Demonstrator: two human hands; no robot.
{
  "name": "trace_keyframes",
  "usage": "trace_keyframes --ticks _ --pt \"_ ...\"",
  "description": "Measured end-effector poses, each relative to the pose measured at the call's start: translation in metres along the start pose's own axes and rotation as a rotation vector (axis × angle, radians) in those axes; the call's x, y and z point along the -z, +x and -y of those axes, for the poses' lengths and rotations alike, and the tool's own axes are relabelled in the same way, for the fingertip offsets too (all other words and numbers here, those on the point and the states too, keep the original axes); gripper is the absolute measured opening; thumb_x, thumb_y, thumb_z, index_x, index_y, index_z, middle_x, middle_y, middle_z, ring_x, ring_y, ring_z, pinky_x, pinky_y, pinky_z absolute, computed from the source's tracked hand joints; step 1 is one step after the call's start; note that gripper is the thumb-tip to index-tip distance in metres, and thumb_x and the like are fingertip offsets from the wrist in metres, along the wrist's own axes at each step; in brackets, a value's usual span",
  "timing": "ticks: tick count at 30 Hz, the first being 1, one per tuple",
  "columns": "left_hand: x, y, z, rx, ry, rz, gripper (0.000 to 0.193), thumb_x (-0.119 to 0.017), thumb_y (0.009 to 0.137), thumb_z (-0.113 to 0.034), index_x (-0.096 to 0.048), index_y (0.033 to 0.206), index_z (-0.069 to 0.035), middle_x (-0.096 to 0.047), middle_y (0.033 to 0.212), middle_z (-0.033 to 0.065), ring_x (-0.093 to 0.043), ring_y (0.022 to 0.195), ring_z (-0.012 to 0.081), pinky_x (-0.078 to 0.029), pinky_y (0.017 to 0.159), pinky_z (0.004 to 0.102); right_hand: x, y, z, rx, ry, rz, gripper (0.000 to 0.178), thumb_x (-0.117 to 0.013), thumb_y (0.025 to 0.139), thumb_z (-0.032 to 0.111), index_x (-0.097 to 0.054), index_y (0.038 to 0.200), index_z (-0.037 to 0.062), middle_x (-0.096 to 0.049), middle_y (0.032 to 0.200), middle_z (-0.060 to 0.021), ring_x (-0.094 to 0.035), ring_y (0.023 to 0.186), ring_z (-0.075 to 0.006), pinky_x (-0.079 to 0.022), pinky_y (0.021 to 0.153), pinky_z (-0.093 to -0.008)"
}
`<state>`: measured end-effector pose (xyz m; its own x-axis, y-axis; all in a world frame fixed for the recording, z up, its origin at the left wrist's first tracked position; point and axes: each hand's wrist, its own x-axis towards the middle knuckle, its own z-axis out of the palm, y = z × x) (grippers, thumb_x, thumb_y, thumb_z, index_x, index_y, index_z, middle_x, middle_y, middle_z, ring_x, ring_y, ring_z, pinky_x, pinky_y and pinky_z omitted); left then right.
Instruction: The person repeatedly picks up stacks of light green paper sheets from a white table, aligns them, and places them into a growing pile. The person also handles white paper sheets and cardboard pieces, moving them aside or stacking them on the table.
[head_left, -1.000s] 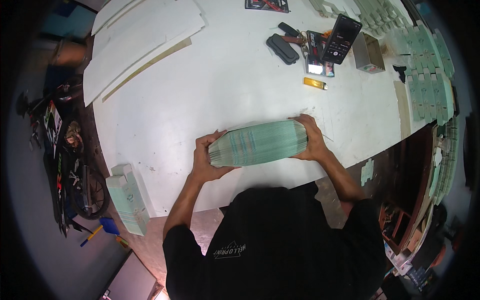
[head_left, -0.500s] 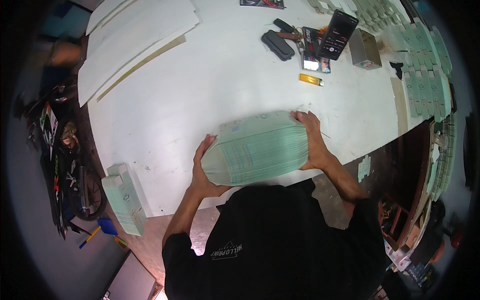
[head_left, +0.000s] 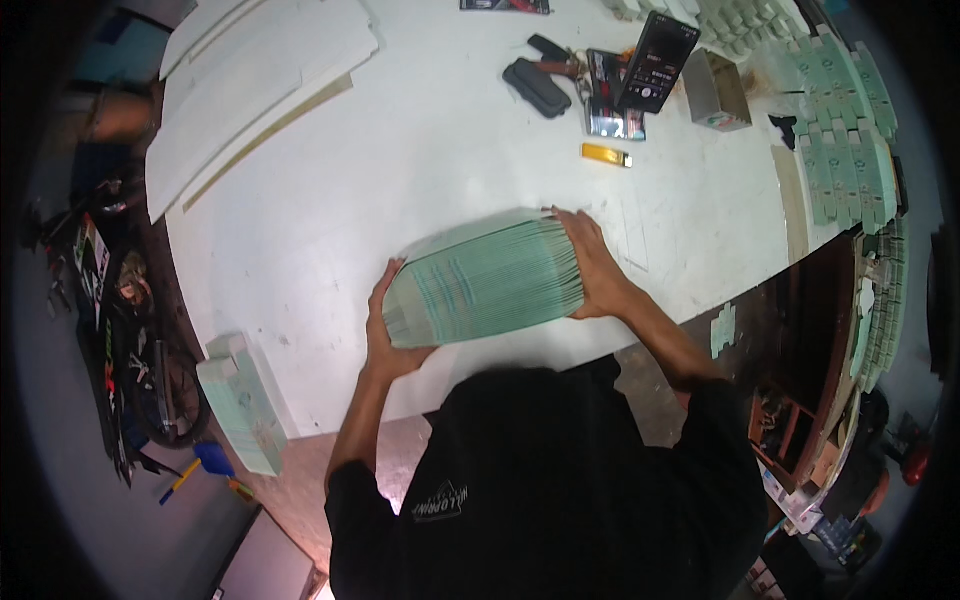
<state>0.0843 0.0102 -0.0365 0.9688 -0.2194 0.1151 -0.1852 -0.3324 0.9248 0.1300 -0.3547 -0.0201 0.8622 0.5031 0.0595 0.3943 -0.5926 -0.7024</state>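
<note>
A thick stack of pale green flattened cartons [head_left: 490, 280] is held near the front of the white table, its many thin edges turned up toward me. My left hand [head_left: 390, 325] clasps the left end, thumb on the near side and fingers on the far side. At the other end my right hand [head_left: 597, 268] presses around the cartons, with fingertips over the far corner. The edges spread slightly apart close to the right hand. Beneath the stack, the contact with the table is hidden.
A yellow lighter [head_left: 606, 155], a propped phone [head_left: 657, 62], a dark case [head_left: 537, 88] and an open-ended box [head_left: 717, 90] stand beyond. White sheets [head_left: 270, 85] cover the far left. More green cartons lie at the left edge [head_left: 240, 405] and far right [head_left: 845, 170].
Both hands have shifted the carton stack left and slightly away from me. It has tipped, so more of the layered edges and less of the printed far face show.
</note>
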Motion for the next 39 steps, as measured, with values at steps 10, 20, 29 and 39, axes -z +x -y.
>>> trace_keyframes --ticks 10,20,29,39 --pt "-0.004 -0.004 0.016 0.064 -0.157 0.002 0.119 -0.098 0.067 -0.008 -0.024 0.16 -0.001 -0.044 0.16 0.0231 -0.049 0.146 0.035 -0.043 0.12 0.0461 0.004 0.002 0.007 -0.159 0.091 0.069 0.129 -0.095 0.069 0.033 -0.016 0.167 0.0046 -0.034 0.162 -0.0278 -0.032 0.153 -0.0462 -0.016 0.131 -0.0597" --pt "-0.014 0.005 0.005 -0.021 -0.13 -0.057 0.107 -0.096 0.072 -0.006 -0.03 0.155 -0.003 -0.056 0.146 0.0201 -0.059 0.133 0.0308 -0.051 0.111 0.0435 -0.004 0.01 0.002 -0.207 0.148 -0.081 0.13 -0.096 0.064 0.028 -0.018 0.167 0.0048 -0.049 0.14 -0.023 -0.047 0.131 -0.0429 -0.036 0.118 -0.0541" --pt "-0.015 0.0 0.01 -0.065 -0.126 -0.145 0.098 -0.097 0.069 -0.006 -0.038 0.148 -0.004 -0.059 0.134 0.016 -0.063 0.125 0.0285 -0.052 0.107 0.0419 -0.005 0.003 -0.011 -0.037 0.049 -0.091 0.104 -0.092 0.065 0.026 -0.039 0.152 0.0029 -0.05 0.141 -0.021 -0.046 0.133 -0.0419 -0.035 0.115 -0.0526" --pt "-0.007 -0.002 -0.001 -0.031 -0.083 -0.149 0.111 -0.096 0.068 -0.012 -0.031 0.157 -0.004 -0.066 0.133 0.0236 -0.063 0.13 0.0336 -0.051 0.11 0.0481 -0.01 0.001 -0.009 -0.042 0.008 -0.1 0.093 -0.088 0.066 0.022 -0.045 0.146 0.0046 -0.051 0.142 -0.0201 -0.044 0.135 -0.0417 -0.03 0.118 -0.0536"
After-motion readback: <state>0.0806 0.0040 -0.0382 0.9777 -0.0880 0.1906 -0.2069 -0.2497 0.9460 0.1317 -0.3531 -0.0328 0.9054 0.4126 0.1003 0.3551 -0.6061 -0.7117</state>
